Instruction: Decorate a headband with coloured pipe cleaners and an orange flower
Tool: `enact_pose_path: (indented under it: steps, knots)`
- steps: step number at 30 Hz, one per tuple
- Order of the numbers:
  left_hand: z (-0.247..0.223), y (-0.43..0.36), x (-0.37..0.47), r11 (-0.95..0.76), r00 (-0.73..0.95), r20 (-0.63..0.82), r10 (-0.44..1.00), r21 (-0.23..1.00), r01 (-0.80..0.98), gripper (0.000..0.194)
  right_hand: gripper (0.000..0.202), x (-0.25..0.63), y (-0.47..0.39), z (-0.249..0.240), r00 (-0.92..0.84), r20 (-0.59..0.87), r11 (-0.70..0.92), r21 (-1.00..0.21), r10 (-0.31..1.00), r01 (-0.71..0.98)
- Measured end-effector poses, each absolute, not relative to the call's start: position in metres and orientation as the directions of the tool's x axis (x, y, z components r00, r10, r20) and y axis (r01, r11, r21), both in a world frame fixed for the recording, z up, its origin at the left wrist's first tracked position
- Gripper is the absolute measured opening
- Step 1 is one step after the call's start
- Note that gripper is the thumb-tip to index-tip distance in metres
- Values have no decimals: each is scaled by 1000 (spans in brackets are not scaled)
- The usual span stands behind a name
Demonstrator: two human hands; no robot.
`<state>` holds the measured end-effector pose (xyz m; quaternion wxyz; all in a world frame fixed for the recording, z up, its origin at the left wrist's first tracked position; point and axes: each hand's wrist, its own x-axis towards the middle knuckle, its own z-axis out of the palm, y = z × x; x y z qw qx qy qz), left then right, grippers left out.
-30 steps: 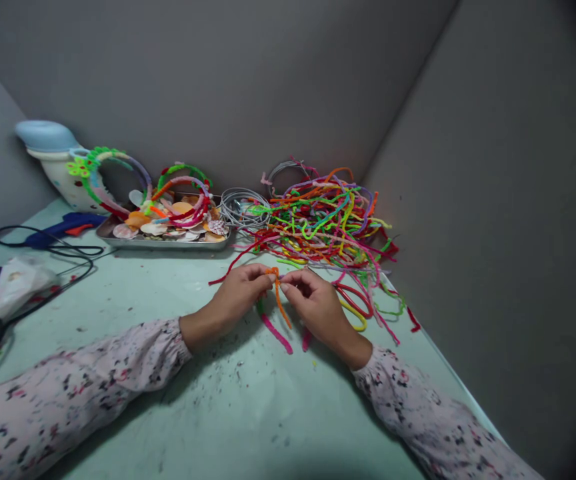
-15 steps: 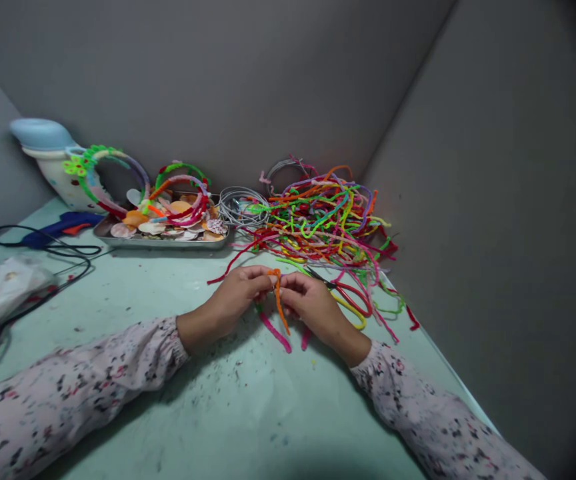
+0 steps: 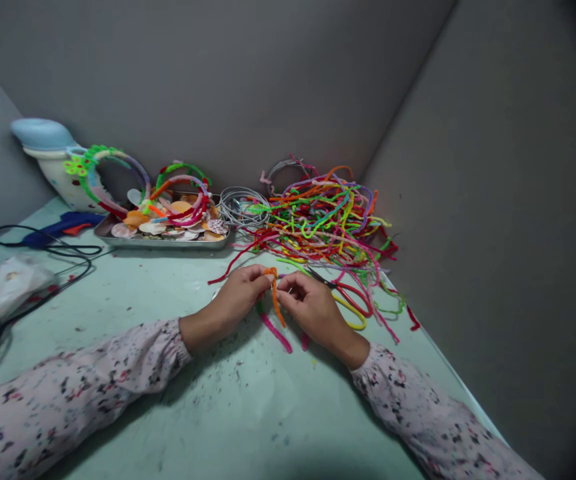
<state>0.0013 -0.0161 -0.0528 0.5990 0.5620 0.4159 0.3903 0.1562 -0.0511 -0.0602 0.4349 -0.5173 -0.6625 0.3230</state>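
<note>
1. Grey walls (image 3: 243, 80) stand behind a pale green, speckled table (image 3: 248, 413).
2. Near the centre of the frame is the orange strand (image 3: 277, 310): thin, fuzzy, folded into a small bend at its top, with a slightly curved tail hanging downward.
3. Left hand (image 3: 235, 301) has thumb and forefinger pinched on this top bend; below it shows a pink strand (image 3: 278, 335).
4. Right hand (image 3: 318, 313) has fingers curled beside the orange tail; whether they grip something, I cannot tell.
5. Scissors (image 3: 358, 305) with red and yellow handles lie at centre right, below the colourful heap (image 3: 323, 213).
</note>
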Motion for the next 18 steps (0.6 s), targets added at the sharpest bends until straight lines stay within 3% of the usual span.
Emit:
enact_pose_path:
  steps: [9, 18]
  knots:
    - [-64, -12, -1, -73, 356, 52, 933, 996, 47, 13, 16, 161, -49, -55, -214, -82, -44, -983, 973, 177]
    - [-58, -17, -1, -187, 391, 100, 915, 963, 192, 15, 17, 161, -46, -63, -234, -209, -211, -977, 950, 14]
